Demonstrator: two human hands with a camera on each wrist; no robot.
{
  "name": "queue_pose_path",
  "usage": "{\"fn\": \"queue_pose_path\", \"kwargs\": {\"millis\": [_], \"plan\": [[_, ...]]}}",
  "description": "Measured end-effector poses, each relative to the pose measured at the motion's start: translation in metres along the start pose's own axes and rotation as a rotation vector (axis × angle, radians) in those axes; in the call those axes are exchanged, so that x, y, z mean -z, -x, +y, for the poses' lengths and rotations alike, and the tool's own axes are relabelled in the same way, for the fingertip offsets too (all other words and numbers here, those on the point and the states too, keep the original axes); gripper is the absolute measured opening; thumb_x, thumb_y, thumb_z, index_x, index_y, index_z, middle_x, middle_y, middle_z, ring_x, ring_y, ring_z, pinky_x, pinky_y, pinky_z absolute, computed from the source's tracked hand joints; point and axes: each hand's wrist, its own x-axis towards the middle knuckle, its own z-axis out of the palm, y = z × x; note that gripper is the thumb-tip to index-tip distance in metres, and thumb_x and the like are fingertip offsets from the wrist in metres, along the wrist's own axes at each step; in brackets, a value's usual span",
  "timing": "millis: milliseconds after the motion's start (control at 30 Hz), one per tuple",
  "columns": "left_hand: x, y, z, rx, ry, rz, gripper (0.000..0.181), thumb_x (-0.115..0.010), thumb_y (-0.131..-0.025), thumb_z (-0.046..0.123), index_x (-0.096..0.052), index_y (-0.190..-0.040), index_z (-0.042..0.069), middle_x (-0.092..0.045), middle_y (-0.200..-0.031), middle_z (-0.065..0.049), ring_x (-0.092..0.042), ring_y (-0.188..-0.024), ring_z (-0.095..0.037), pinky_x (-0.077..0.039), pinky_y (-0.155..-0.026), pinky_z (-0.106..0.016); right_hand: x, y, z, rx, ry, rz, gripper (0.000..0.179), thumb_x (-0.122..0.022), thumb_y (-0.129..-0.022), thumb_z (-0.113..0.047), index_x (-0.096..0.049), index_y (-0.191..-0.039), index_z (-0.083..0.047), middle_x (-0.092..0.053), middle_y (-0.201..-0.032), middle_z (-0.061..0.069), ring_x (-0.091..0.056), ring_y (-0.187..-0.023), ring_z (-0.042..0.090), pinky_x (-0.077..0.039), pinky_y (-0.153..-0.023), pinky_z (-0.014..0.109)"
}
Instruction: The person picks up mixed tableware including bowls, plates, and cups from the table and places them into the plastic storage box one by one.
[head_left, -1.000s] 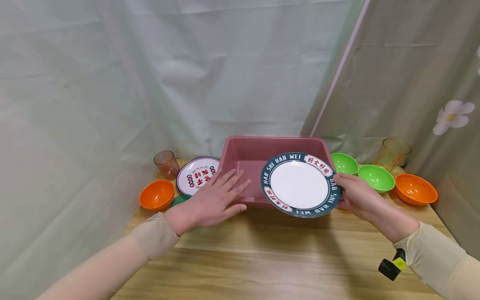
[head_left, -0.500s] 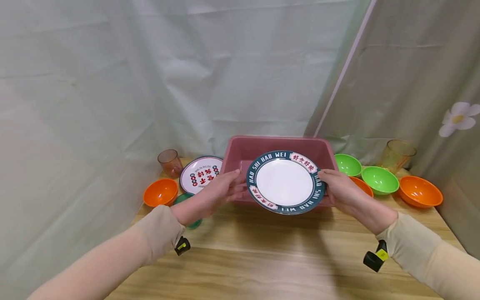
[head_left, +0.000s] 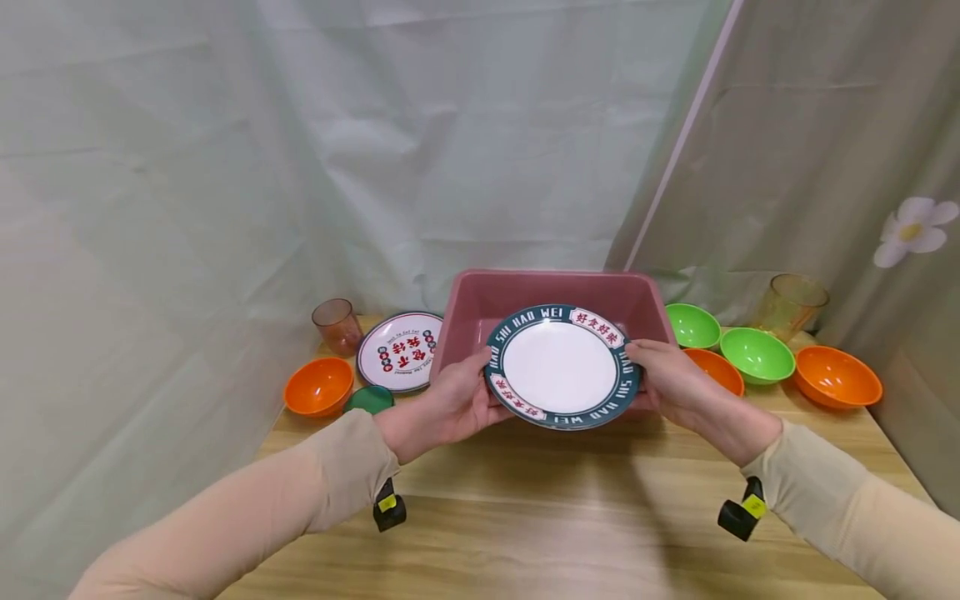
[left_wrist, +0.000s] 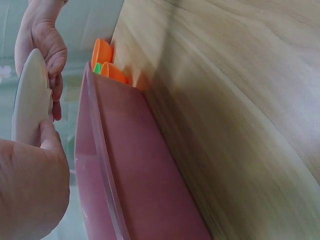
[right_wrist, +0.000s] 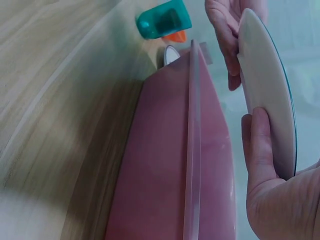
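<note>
A white plate (head_left: 558,367) with a dark green lettered rim is held up in front of the pink basin (head_left: 555,287), its top face toward the head camera. My left hand (head_left: 456,402) grips its left edge, thumb on the rim and fingers underneath. On the opposite edge, my right hand (head_left: 675,379) pinches the rim the same way. Both wrist views show the plate's pale underside (right_wrist: 265,85) with fingers spread beneath it, above the basin's wall (left_wrist: 145,165).
Left of the basin are a patterned plate (head_left: 399,350), an orange bowl (head_left: 318,387), a brown cup (head_left: 337,327) and a green cup (right_wrist: 164,20). To the right stand green bowls (head_left: 757,356), orange bowls (head_left: 837,377) and a yellowish cup (head_left: 793,307). Curtains hang behind.
My left hand, spread over the basin's left side a second ago, has turned and taken hold of the plate's left edge. The right hand has brought the plate leftward.
</note>
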Motion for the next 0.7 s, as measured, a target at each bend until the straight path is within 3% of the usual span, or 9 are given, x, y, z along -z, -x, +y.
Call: {"fn": "queue_pose_path", "kwargs": {"millis": [233, 533, 700], "plan": [[-0.004, -0.003, -0.001, -0.023, -0.003, 0.054, 0.048, -0.032, -0.114, 0.033, -0.043, -0.151, 0.005, -0.064, -0.135, -0.020, -0.067, -0.111, -0.022, -0.051, -0.101, -0.045, -0.001, -0.002, 0.000, -0.007, -0.004, 0.018, 0.052, -0.035, -0.113, -0.027, -0.032, -0.151, 0.008, -0.070, -0.099, 0.008, -0.074, -0.087, 0.021, -0.060, -0.084, 0.038], [-0.005, -0.003, 0.005, -0.031, -0.033, 0.080, 0.046, -0.036, -0.113, 0.036, -0.047, -0.148, 0.008, -0.068, -0.129, -0.016, -0.068, -0.110, -0.023, -0.055, -0.096, -0.043, -0.001, -0.001, -0.002, 0.009, 0.060, -0.002, 0.054, -0.034, -0.113, -0.027, -0.028, -0.154, 0.009, -0.068, -0.103, 0.013, -0.074, -0.089, 0.024, -0.060, -0.086, 0.043], [-0.008, -0.005, 0.011, -0.050, -0.053, 0.091, 0.045, -0.039, -0.112, 0.035, -0.049, -0.147, 0.008, -0.067, -0.129, -0.015, -0.068, -0.106, -0.022, -0.057, -0.092, -0.041, 0.007, 0.003, -0.007, 0.062, 0.224, -0.009, 0.058, -0.038, -0.112, -0.031, -0.028, -0.155, 0.007, -0.064, -0.110, 0.016, -0.072, -0.093, 0.023, -0.059, -0.088, 0.037]]}}
